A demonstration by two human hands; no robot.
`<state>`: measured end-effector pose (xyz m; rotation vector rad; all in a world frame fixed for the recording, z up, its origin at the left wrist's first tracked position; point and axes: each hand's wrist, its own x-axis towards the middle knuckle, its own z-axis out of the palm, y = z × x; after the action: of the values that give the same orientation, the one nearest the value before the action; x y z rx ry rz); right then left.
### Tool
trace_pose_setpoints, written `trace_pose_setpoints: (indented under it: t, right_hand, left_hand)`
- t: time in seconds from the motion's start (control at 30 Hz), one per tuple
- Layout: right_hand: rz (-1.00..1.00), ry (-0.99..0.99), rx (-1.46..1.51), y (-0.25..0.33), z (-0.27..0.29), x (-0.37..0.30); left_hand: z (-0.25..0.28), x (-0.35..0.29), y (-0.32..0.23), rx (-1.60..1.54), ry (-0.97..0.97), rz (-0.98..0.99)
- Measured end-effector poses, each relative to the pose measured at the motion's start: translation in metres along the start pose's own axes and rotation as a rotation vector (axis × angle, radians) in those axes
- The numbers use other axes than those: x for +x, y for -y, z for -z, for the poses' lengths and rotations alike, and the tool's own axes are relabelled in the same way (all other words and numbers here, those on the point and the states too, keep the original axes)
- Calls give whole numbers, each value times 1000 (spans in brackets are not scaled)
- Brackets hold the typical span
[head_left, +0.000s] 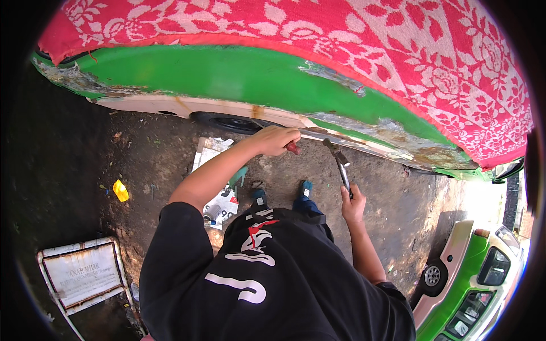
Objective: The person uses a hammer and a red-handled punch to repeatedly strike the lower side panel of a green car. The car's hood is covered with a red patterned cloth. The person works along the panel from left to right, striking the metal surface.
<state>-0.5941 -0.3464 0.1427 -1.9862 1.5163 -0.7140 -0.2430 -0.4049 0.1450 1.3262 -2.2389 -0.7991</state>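
A: What dominated the scene?

B: A green vehicle (227, 71), its upper side draped in a red-and-white floral cloth (318, 23). A green-and-white van (472, 284) stood well apart from the green vehicle, across the dirt ground.

A: And closer in?

B: A worker in a black T-shirt (318, 284) faced the green vehicle's flank. Scraped, discoloured patches (418, 139) marked that flank toward its right end, while a wheel (233, 123) showed beneath its pale lower strip (210, 107).

A: What were the hands holding?

B: The right hand (353, 203), the one farther from the green vehicle, was wrapped around the handle of a hammer (343, 165), whose head hung near the vehicle's lower edge. The left hand (276, 140), right beside that edge, made a fist around a red-handled tool (292, 148). The handle's butt poked out toward the hammer, apart from it; the working tip was too indistinct to identify.

A: What did sound technique call for?

B: In my judgement, a firm left grip, the tip seated before any blow, and short, square taps on the butt, in line with the tool. A glancing hit could have caught the knuckles or sent the tip skidding across the green vehicle's flank. Eyes on the tip and a relaxed right wrist would have helped.
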Motion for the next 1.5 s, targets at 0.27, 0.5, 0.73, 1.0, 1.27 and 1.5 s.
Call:
trace_pose_setpoints:
  t: [0.27, 0.5, 0.73, 1.0, 1.27, 1.5]
  right_hand:
    - [-100, -58, 11, -13, 13, -9]
    - [-167, -43, 19, -20, 8, -12]
    - [-302, -46, 98, -30, -7, -16]
    - [-322, -79, 96, -28, -14, -27]
    - [-441, -41, 187, -16, -21, -33]
    - [-753, 86, 737, 6, -47, -31]
  left_hand:
    - [-23, 43, 20, 205, -17, -265]
    - [-40, 54, 41, 296, 53, -315]
    - [-50, 65, 42, 392, 231, -178]
    - [-62, 65, 53, 373, 281, -222]
    - [-47, 67, 43, 366, 343, -223]
    - [-54, 76, 48, 447, 176, -252]
